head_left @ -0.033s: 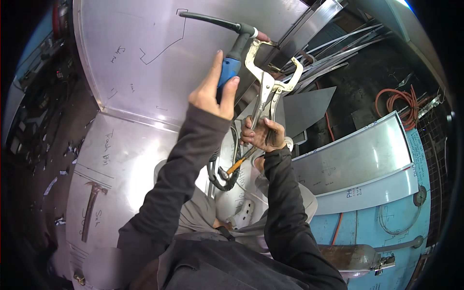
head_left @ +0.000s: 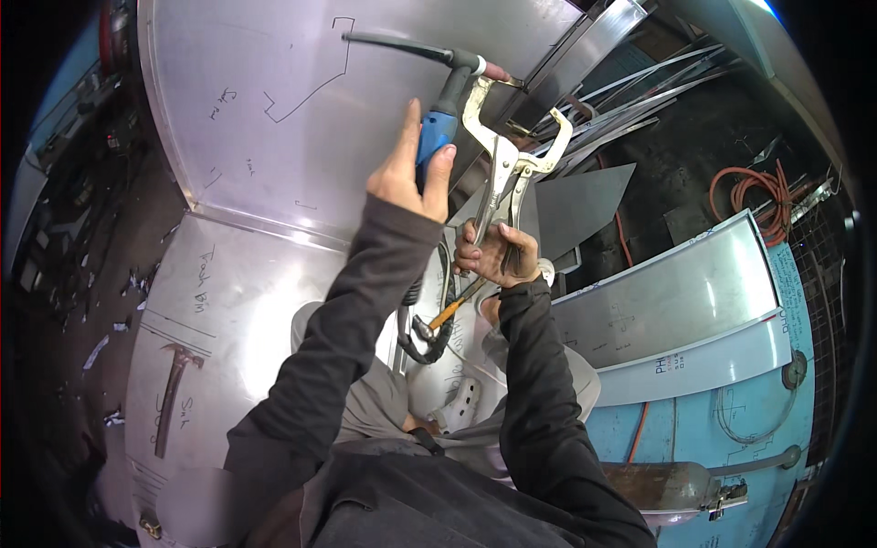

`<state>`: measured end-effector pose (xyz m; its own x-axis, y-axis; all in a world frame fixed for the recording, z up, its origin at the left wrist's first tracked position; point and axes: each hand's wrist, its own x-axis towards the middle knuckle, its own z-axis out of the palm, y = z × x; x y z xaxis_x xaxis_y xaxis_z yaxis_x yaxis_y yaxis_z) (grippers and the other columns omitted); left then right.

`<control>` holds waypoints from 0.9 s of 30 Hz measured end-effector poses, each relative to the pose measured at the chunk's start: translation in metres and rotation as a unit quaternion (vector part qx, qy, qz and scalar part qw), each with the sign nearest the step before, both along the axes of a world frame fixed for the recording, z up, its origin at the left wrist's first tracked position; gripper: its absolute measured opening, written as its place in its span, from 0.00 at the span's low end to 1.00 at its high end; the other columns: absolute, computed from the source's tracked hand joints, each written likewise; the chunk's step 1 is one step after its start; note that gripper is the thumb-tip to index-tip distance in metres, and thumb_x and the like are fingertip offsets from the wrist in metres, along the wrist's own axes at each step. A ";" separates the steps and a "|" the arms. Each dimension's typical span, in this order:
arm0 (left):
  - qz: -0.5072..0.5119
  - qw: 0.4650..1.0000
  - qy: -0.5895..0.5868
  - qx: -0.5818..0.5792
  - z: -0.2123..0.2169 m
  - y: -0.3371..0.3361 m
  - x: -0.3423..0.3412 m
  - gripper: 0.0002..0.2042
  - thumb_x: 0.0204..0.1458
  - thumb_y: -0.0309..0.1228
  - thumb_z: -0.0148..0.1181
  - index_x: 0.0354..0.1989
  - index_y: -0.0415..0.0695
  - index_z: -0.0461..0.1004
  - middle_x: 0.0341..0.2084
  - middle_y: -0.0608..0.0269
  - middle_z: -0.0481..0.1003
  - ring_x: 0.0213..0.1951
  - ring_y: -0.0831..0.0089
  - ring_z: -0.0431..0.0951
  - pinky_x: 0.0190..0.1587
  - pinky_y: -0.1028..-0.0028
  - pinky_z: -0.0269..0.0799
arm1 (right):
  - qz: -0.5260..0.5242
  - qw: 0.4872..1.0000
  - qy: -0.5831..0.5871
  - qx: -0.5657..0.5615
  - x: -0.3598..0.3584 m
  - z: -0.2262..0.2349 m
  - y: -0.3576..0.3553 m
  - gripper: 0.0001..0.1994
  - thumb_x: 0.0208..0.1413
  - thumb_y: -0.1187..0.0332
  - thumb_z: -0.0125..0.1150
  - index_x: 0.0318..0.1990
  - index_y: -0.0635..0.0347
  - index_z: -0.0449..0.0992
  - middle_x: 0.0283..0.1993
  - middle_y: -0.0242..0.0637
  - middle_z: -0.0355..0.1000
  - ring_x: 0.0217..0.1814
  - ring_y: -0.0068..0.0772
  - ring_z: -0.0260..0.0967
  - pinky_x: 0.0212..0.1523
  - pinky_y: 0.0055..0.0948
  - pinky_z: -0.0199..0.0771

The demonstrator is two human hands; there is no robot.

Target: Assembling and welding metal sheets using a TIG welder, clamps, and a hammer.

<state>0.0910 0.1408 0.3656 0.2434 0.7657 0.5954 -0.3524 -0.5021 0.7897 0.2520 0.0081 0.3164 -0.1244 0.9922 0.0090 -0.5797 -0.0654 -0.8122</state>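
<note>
My left hand (head_left: 411,173) is closed round the blue grip of a TIG welding torch (head_left: 438,135), its index finger stretched along the side. The torch's long black back cap points left; its pink nozzle points right, close to the edge of an upright metal channel (head_left: 585,50). My right hand (head_left: 498,253) is wrapped round the handles of locking C-clamp pliers (head_left: 504,164). The pale jaws of the pliers stand spread, one arm just under the nozzle; whether they touch it I cannot tell. Below my hands is a hammer with an orange handle (head_left: 445,315).
A large marked metal sheet (head_left: 247,73) stands ahead, joined to another sheet (head_left: 237,301) on the left that bears a rusty hammer (head_left: 174,393). At right are curved metal panels (head_left: 676,292), a coiled orange hose (head_left: 758,196), metal strips (head_left: 630,91) and a gas cylinder (head_left: 658,489).
My left hand and the torch have shifted slightly to the right, and the back cap's tip sits a little lower. My right hand and the pliers stay in place.
</note>
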 end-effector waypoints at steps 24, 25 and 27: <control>0.035 0.986 -0.095 -0.134 -0.028 -0.054 0.096 0.31 0.55 0.34 0.54 0.64 0.34 0.50 0.24 0.59 0.73 0.16 0.81 0.69 0.19 0.78 0.66 | -0.155 0.986 0.047 0.024 0.025 -0.022 -0.014 0.18 0.54 0.65 0.49 0.48 0.71 0.69 0.46 0.49 0.72 0.46 0.39 0.71 0.48 0.36 0.72; 0.031 0.985 -0.098 -0.139 -0.027 -0.055 0.095 0.31 0.55 0.34 0.54 0.64 0.34 0.50 0.25 0.58 0.74 0.17 0.80 0.69 0.20 0.78 0.67 | -0.152 0.987 0.044 0.022 0.025 -0.023 -0.014 0.19 0.54 0.65 0.49 0.47 0.72 0.69 0.45 0.49 0.72 0.46 0.39 0.71 0.47 0.36 0.72; 0.081 0.988 -0.085 -0.105 -0.026 -0.057 0.094 0.31 0.55 0.35 0.54 0.63 0.34 0.52 0.28 0.57 0.74 0.17 0.79 0.70 0.21 0.78 0.67 | -0.150 0.987 0.048 0.023 0.025 -0.023 -0.014 0.19 0.54 0.65 0.49 0.47 0.73 0.69 0.45 0.49 0.72 0.46 0.40 0.71 0.47 0.37 0.72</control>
